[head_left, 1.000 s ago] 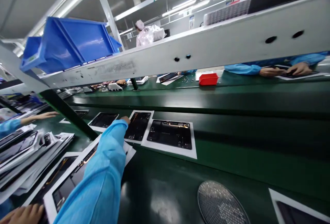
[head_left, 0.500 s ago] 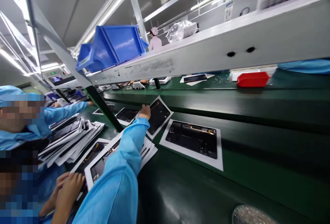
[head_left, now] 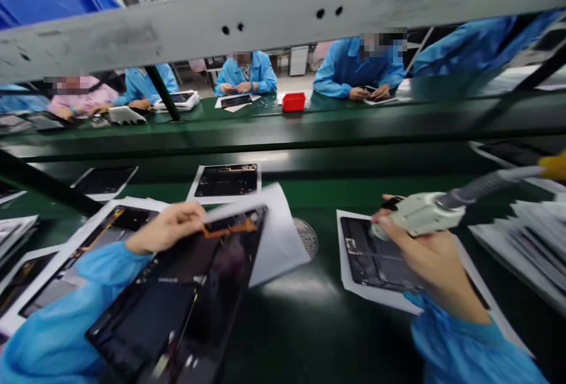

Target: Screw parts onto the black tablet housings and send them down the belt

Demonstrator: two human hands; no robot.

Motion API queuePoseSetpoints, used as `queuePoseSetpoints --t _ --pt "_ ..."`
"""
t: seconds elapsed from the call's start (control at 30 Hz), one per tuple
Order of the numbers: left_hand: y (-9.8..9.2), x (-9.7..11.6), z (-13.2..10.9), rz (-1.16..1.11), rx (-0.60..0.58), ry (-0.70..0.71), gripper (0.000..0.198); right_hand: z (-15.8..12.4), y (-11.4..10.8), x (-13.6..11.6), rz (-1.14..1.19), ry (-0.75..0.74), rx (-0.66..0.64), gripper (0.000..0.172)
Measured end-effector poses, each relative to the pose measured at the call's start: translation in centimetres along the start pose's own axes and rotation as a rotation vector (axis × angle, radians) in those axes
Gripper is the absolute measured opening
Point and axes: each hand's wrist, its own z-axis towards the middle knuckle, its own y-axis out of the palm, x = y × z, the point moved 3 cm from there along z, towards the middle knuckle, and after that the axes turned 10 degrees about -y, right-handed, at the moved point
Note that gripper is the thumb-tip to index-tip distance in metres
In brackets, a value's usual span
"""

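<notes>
My left hand [head_left: 170,227] is closed on the upper edge of a dark tablet shell [head_left: 212,289] with an orange flex cable, holding it tilted above the bench. A white paper sheet [head_left: 278,230], blurred, stands behind that shell. At the right, my right hand [head_left: 431,257] grips a pale handheld tool [head_left: 424,213] with a grey ribbed hose. Beneath the tool lies another dark tablet shell [head_left: 367,260] on white paper, partly covered by my hand and wrist. Whether the tool touches it is hidden.
More shells lie on paper, one [head_left: 227,180] behind my left hand and another [head_left: 106,180] farther left. Paper stacks [head_left: 526,248] stand at right. A round dish [head_left: 306,238] holds small bits. A grey beam [head_left: 274,12] crosses overhead. Co-workers sit opposite, near a red bin [head_left: 293,101].
The view has swung right. My left hand has brought a tablet shell and paper from the left toward me. My right hand with the tool has come into view.
</notes>
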Motion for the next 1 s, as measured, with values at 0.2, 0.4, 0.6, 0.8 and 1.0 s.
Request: queuePoseSetpoints --t 0.2,0.4,0.6,0.8,1.0 --pt "17.5 1.3 1.6 0.051 -0.435 0.065 0.016 -0.9 1.5 0.9 -0.005 0.089 -0.095 0.051" --pt "22.2 4.0 1.8 0.249 -0.237 0.057 0.019 -1.8 3.4 -0.5 0.064 0.123 -0.132 0.041" --pt "23.1 5.0 1.6 0.641 0.023 0.334 0.014 -4.5 7.6 -0.3 0.19 0.163 -0.176 0.031" --pt "22.7 4.2 1.5 0.568 0.033 0.362 0.013 -5.6 10.1 0.6 0.381 0.152 -0.214 0.018" --pt "22.2 5.5 0.6 0.57 0.438 0.579 0.01 -5.2 11.1 0.3 0.373 0.128 -0.218 0.021"
